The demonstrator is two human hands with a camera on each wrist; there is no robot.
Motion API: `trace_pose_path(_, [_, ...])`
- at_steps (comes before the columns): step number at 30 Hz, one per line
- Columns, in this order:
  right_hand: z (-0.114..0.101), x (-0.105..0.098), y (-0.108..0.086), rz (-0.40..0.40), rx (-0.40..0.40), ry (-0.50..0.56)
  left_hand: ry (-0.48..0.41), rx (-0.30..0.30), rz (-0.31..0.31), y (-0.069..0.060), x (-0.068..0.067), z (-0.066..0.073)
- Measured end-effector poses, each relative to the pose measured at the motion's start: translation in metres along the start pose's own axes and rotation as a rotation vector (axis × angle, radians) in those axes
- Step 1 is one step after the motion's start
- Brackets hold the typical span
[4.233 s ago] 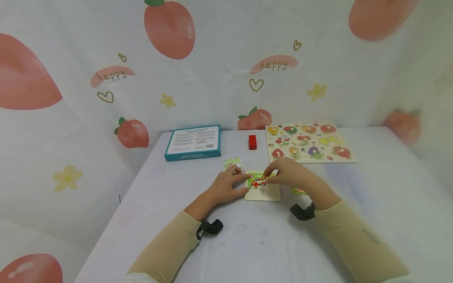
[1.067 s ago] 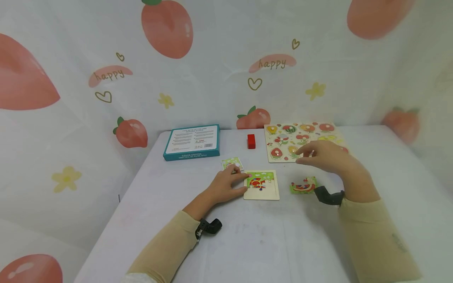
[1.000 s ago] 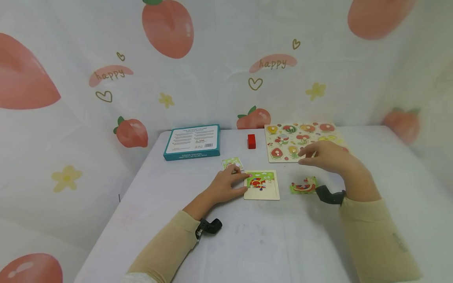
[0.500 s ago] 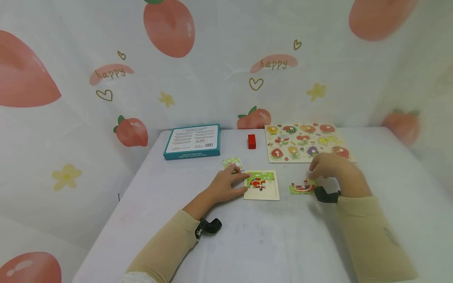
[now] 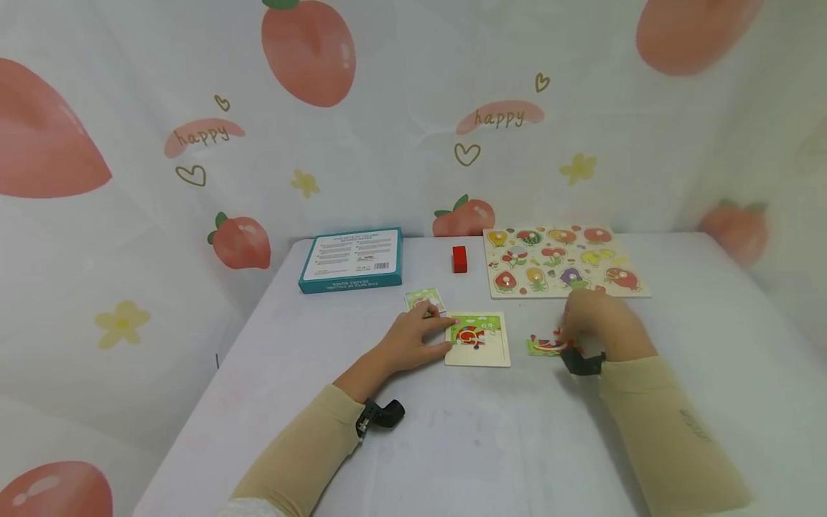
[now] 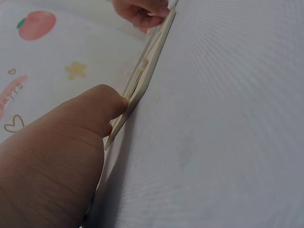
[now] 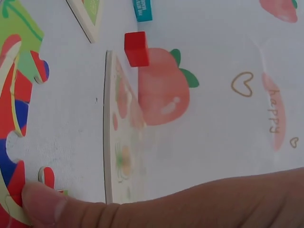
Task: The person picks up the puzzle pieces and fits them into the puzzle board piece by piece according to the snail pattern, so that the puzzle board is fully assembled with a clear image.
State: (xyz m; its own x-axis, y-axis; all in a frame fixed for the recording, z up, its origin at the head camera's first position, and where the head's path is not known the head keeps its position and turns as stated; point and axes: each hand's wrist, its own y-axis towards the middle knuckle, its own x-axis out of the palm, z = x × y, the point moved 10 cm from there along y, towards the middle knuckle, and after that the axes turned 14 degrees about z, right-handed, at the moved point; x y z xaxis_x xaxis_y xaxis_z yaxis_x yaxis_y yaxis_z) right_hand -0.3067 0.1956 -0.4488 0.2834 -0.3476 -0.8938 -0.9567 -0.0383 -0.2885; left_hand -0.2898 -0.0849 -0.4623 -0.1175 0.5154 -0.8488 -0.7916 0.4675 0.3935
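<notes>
My left hand [image 5: 405, 341] rests at the left side of a square wooden puzzle board [image 5: 494, 354], thumb and forefinger spread along its edge. Several pieces with a red, green and blue picture [image 5: 470, 336] fill its upper part. In the left wrist view, the left thumb [image 6: 107, 107] touches the board's rim [image 6: 152, 78]. To the right of the board, my right hand [image 5: 597, 319] is down at several loose puzzle pieces [image 5: 544, 345], its fingers bent. The right thumb [image 7: 45, 202] presses the edge of a red and blue puzzle piece [image 7: 10, 175]; its other fingers are hidden.
A fruit peg board [image 5: 562, 262] lies behind the right hand. The red block [image 5: 459, 259] stands further back, and a teal box [image 5: 352, 260] lies at the back left. A small green picture card [image 5: 425, 297] is beside the left fingertips.
My right hand has left the puzzle board, swung right over the fruit board, then come down onto the loose pieces. A piece it held earlier now lies in the board. The left hand stays put.
</notes>
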Motion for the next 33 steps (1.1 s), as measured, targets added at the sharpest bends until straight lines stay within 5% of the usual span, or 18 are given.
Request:
trace_pose_path(7, [-0.008,-0.003,-0.002,0.026,0.003,-0.082,0.011,-0.002,0.000,-0.002,0.003,-0.003])
trace_pose_path(14, [-0.006,-0.002,0.000,0.030,0.045,-0.076,0.014,-0.003,-0.002,-0.002,0.004,-0.005])
trace_pose_path(21, [-0.014,-0.001,0.002,0.056,-0.023,-0.091,0.023,0.000,-0.003,-0.003,0.004,-0.005])
trace_pose_path(28, [-0.010,-0.010,-0.003,0.139,0.008,-0.103,0.016,0.006,0.000,-0.001,0.000,-0.002])
trace_pose_path(33, [-0.009,-0.008,0.000,0.124,0.005,-0.098,0.017,0.011,0.004,-0.001,-0.001,-0.002])
